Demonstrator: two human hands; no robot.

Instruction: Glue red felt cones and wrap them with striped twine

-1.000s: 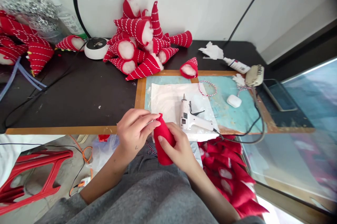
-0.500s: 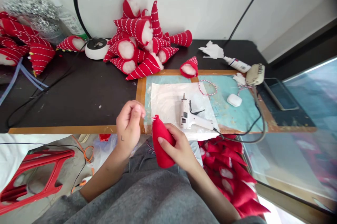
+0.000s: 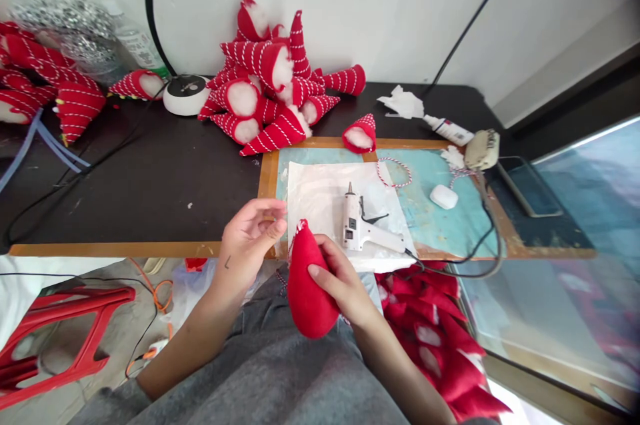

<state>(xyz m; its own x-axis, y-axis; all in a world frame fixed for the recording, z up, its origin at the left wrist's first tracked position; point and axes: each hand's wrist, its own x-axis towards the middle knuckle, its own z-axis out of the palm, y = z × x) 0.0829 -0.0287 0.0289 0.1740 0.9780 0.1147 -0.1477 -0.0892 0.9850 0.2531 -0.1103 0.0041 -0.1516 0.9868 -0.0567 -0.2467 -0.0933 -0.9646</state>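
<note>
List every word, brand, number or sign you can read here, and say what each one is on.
"L": possibly just an L-shaped mark, at the wrist of the left hand.
No words or numbers are legible.
Lettering too blurred to read: beige object.
Print too small: white bottle, clear bottle, glue gun, round white base.

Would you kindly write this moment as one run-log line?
Right hand: holds red cloth cone | left hand: open near its tip | glue gun: on white sheet | striped cones: piled by wall
</note>
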